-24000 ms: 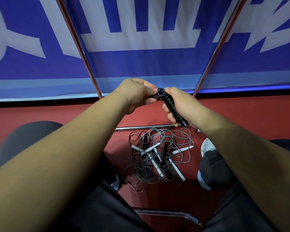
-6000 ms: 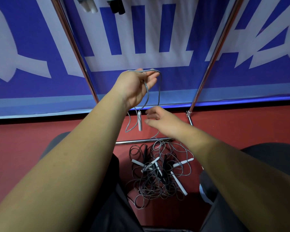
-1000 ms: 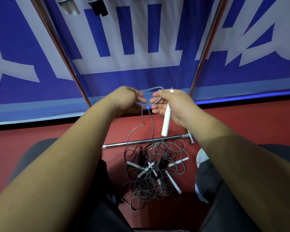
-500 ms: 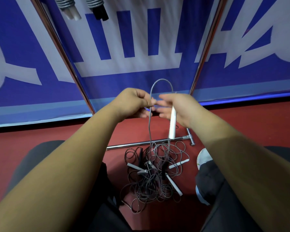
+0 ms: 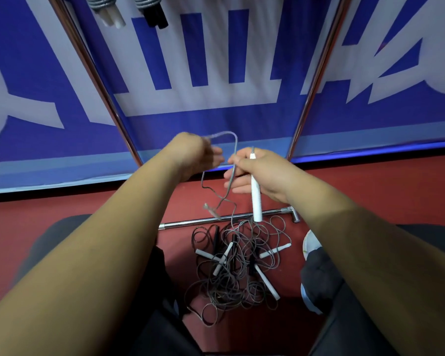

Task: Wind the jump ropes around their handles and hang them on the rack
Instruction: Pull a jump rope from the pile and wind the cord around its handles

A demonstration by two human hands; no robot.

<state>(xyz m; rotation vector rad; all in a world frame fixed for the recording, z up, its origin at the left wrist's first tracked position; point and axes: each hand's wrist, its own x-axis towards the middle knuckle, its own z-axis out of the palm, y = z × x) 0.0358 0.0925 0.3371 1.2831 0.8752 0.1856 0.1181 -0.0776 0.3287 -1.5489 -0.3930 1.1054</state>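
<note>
- Two hands work one rope, raised well above the tangled pile (image 5: 237,268) of ropes on the floor.
- My right hand (image 5: 261,173) is closed round the white handle (image 5: 255,201). Its free end points down at the pile, and held upright like this it gives me a steady spindle to wind on.
- My left hand (image 5: 190,155) pinches the grey cord (image 5: 234,147), also above the pile. The hand is blurred, so I can't tell exactly how the fingers lie. The cord arches across to my right hand, so I judge I'm leading a turn onto the handle.
- This rope's other handle (image 5: 211,210) dangles, blurred, between my hands and the pile. It is light, so it will likely swing as I wind.
- Just beyond the pile lies the rack's floor bar (image 5: 190,222).
- Far above the pile hang two wound ropes (image 5: 103,6). I take these as finished, while several in the pile are not yet wound.
</note>
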